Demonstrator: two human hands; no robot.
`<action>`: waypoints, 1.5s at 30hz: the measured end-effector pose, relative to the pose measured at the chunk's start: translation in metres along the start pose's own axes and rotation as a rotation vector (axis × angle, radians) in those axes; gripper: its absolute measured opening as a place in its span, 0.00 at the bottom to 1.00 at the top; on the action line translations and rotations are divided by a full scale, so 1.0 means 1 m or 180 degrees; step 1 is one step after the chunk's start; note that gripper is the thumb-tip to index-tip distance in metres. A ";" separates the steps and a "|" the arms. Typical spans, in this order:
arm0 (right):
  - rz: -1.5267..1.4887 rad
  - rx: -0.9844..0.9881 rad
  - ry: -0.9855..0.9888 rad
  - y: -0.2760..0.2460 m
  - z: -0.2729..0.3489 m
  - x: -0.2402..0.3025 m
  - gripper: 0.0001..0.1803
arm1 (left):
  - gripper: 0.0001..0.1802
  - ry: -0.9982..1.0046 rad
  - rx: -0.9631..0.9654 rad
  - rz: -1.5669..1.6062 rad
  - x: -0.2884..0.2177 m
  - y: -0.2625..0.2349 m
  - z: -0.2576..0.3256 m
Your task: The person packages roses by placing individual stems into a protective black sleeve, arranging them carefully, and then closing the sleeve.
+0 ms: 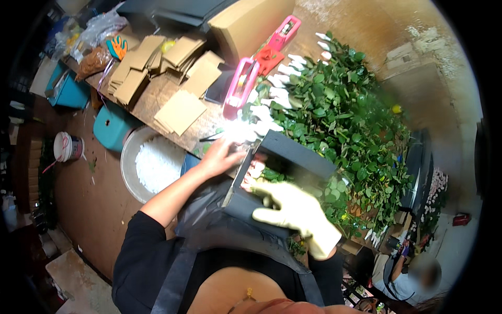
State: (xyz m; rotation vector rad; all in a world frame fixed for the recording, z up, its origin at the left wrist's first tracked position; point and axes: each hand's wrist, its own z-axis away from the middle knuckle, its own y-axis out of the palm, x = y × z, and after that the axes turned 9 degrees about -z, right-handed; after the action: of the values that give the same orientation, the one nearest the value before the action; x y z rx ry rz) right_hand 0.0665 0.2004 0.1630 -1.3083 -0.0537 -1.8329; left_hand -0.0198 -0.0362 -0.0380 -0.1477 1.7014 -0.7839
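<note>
A black corrugated box (298, 152) tilts in front of my body, its top open. Pink roses (255, 170) with green leaves show inside, at its left end. My right hand (295, 206), in a pale yellow glove, lies over the box's near side with thumb and fingers apart. Its fingertips reach in beside the roses. Bare, my left hand (222, 158) is at the box's left end, fingers spread. Strong glare hides part of its fingertips, so contact with the box is unclear. White-wrapped flower heads (280, 97) on leafy stems (345, 104) lie beyond the box.
Flat cardboard pieces (180, 111) and pink tape dispensers (240, 89) occupy the worktable (149, 107). A red glove (269, 60) lies between the dispensers. To the left stand a metal basin (128, 170) of white material, a teal bin (111, 125) and a white bucket (68, 146). Another person (400, 282) is at lower right.
</note>
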 end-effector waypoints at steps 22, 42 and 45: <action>-0.3741 -0.1387 -0.1338 0.035 -0.005 -0.088 0.39 | 0.08 0.2468 -0.2260 -0.1701 -0.130 -0.170 -0.193; 0.0481 -0.1392 0.1705 -0.003 0.055 -0.079 0.19 | 0.24 -0.0686 0.1418 0.0028 -0.017 0.017 -0.001; 0.0435 -0.0869 -0.0189 0.008 0.014 -0.101 0.16 | 0.27 -0.0430 0.1658 -0.0675 -0.011 0.014 -0.002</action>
State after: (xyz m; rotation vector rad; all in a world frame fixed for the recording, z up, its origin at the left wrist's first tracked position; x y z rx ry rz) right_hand 0.0901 0.2634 0.0865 -1.5150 0.2569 -1.7278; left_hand -0.0138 -0.0196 -0.0364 -0.0189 1.3198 -1.3191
